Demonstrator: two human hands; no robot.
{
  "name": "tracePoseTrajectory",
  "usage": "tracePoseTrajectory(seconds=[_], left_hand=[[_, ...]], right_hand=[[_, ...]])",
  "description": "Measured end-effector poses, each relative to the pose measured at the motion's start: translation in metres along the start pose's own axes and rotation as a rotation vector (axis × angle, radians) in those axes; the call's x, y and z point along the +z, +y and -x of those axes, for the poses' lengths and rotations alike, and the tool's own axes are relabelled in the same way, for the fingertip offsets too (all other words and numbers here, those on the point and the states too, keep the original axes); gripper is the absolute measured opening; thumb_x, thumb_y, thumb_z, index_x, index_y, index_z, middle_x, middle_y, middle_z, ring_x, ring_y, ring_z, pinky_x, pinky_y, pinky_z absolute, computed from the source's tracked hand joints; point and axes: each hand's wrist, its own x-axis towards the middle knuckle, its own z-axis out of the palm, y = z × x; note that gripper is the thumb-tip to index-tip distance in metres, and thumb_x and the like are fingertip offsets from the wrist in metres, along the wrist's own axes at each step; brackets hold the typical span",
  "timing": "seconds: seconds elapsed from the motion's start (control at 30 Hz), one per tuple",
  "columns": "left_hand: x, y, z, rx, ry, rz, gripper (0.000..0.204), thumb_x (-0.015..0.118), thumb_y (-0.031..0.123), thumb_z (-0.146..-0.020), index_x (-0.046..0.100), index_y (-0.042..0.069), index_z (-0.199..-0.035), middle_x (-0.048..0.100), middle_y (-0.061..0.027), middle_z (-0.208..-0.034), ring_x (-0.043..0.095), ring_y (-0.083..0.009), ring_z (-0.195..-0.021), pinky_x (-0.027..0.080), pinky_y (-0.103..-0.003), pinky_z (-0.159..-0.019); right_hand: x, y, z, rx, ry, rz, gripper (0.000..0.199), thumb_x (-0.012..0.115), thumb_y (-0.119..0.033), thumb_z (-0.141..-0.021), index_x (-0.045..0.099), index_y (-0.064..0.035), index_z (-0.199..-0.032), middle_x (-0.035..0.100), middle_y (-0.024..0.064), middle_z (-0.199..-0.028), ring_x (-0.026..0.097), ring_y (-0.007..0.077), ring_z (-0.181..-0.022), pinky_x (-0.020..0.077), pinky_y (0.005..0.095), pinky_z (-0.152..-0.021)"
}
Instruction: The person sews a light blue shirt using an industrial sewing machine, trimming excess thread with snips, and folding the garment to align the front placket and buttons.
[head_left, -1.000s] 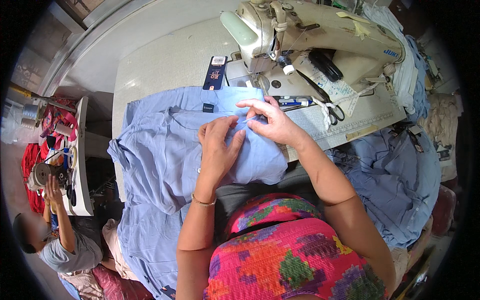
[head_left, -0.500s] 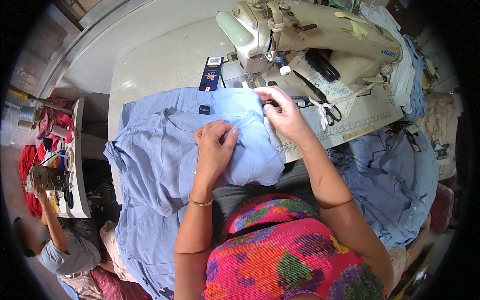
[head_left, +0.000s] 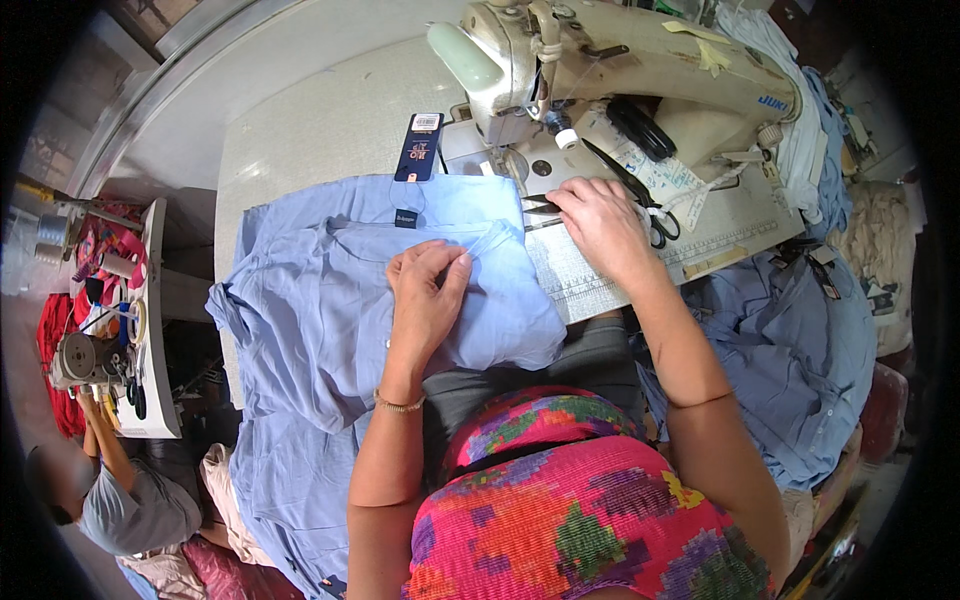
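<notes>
A light blue shirt [head_left: 310, 280] lies spread over the sewing table, its collar area toward the machine, with a dark neck label [head_left: 405, 218] showing. From its far edge a dark hang tag [head_left: 418, 148] sticks out. My left hand [head_left: 425, 290] pinches a fold of the shirt near the neckline between thumb and fingertips. Just beyond the shirt's right edge, my right hand [head_left: 605, 230] is closed over a pair of thread snips [head_left: 541, 206]. Their dark blades point left toward the cloth, while the handle is hidden under my fingers.
The sewing machine [head_left: 690, 85] stands at the far side. Black scissors [head_left: 625, 175] with white cloth on the handle lie beyond my right hand. More blue garments [head_left: 780, 350] are heaped at right. A person [head_left: 135, 500] works at another machine [head_left: 85, 355] on the left.
My right hand has left the shirt's right edge, moved right and closed on the thread snips. My left hand keeps its pinch on the cloth.
</notes>
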Motion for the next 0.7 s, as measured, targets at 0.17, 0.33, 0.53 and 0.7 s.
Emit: tracePoseTrajectory(seconds=[0.17, 0.33, 0.53, 0.7], left_hand=[[0.001, 0.002, -0.001, 0.013, 0.008, 0.022, 0.013, 0.064, 0.016, -0.084, 0.068, 0.006, -0.091, 0.065, -0.0075, -0.091, 0.055, -0.0206, -0.102, 0.027, -0.037, -0.096], [0.002, -0.003, 0.000, 0.032, 0.009, 0.030, 0.013, 0.063, 0.016, -0.085, 0.068, 0.006, -0.092, 0.065, -0.0075, -0.092, 0.055, -0.0200, -0.102, 0.027, -0.037, -0.096], [0.003, -0.004, -0.002, 0.034, -0.009, 0.047, 0.014, 0.062, 0.016, -0.085, 0.068, 0.005, -0.094, 0.065, -0.0080, -0.093, 0.055, -0.0199, -0.102, 0.027, -0.037, -0.096], [0.001, -0.003, -0.001, 0.025, -0.015, 0.031, 0.016, 0.061, 0.016, -0.086, 0.068, 0.005, -0.095, 0.065, -0.0084, -0.094, 0.055, -0.0203, -0.103, 0.026, -0.037, -0.096]], right_hand=[[0.000, 0.016, 0.002, 0.055, 0.052, -0.077, 0.014, 0.055, -0.012, -0.085, 0.061, -0.0070, -0.097, 0.061, 0.0108, -0.092, 0.057, 0.0300, -0.090, 0.0434, 0.0395, -0.081], [-0.020, -0.010, 0.005, 0.195, -0.011, -0.381, 0.016, 0.050, -0.015, -0.091, 0.056, -0.0089, -0.105, 0.061, 0.0173, -0.085, 0.059, 0.0365, -0.079, 0.0458, 0.0446, -0.068], [-0.027, -0.059, 0.010, 0.152, -0.120, -0.684, 0.021, 0.053, -0.019, -0.089, 0.055, -0.0074, -0.107, 0.063, 0.0183, -0.080, 0.062, 0.0369, -0.078, 0.0472, 0.0445, -0.063], [-0.020, -0.073, 0.008, 0.139, -0.193, -0.562, 0.024, 0.059, -0.022, -0.085, 0.055, -0.0064, -0.102, 0.064, 0.0176, -0.081, 0.062, 0.0371, -0.076, 0.0481, 0.0455, -0.065]])
